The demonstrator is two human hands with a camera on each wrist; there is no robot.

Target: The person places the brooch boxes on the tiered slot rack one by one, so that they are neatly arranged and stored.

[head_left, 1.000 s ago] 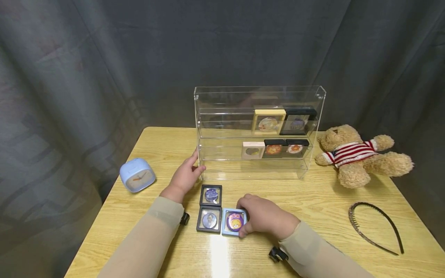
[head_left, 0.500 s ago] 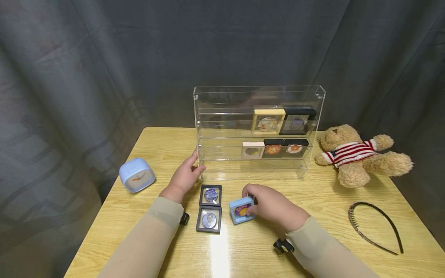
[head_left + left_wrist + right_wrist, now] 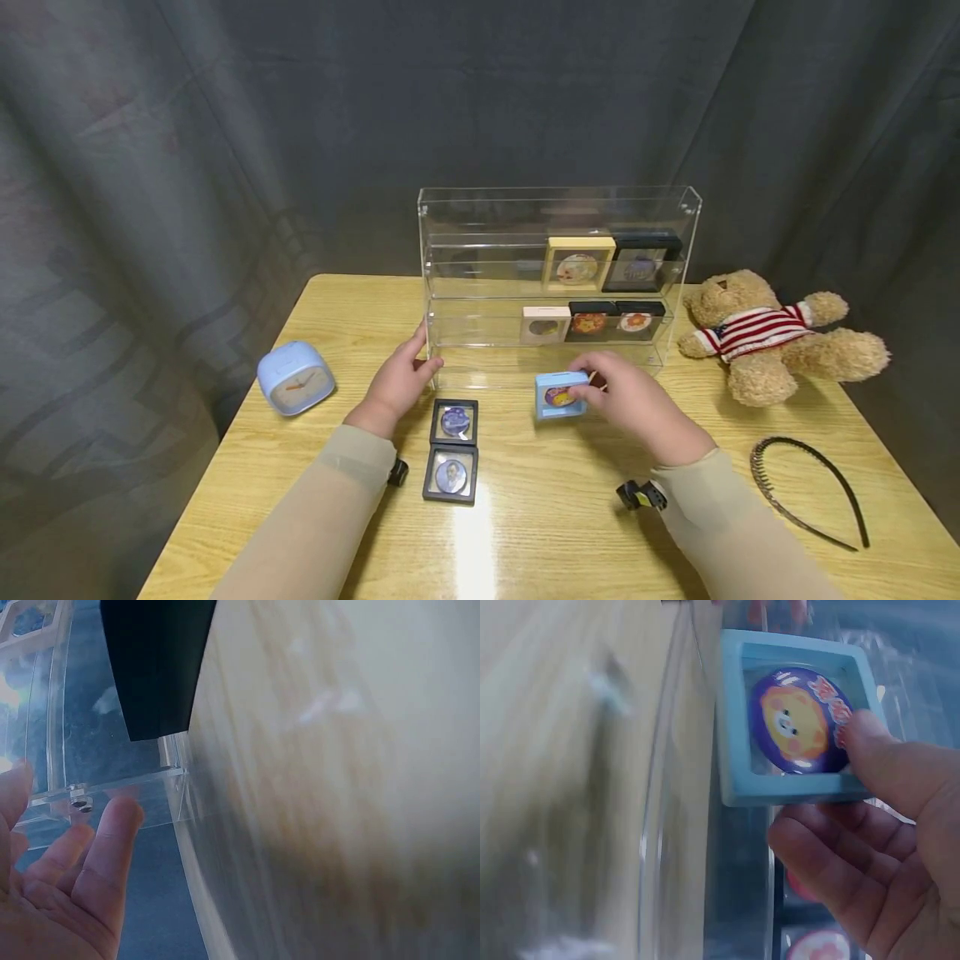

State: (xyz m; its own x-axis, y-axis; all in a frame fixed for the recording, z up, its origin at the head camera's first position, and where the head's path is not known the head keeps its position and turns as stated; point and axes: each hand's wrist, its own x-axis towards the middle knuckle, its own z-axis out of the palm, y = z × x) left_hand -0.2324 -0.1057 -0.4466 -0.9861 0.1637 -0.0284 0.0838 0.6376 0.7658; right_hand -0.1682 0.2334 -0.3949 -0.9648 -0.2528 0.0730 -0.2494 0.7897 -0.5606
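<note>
My right hand (image 3: 633, 404) pinches a light blue square frame (image 3: 739, 742) by its side, thumb in front and fingers behind. Inside the frame is a round purple badge (image 3: 795, 720) with a yellow cartoon animal. In the head view the frame is upright, raised off the table before the lower front of a clear acrylic display rack (image 3: 480, 358). My left hand (image 3: 393, 383) rests against the rack's left side, fingers fairly straight along the side panel, thumb at its front edge. Two black frames (image 3: 450, 475) with round badges lie flat just right of my left forearm.
On the rack's shelves stand a yellow frame (image 3: 579, 265), a pink one (image 3: 545, 325) and several black ones (image 3: 641, 267). A blue alarm clock (image 3: 296, 379) is at left. A teddy bear (image 3: 772, 333) and a headband (image 3: 810, 492) lie at right. Curtains hang behind.
My right hand has lifted the blue frame from beside the black frames, moving it right and toward the rack, and tilted it upright. My left hand has stayed still.
</note>
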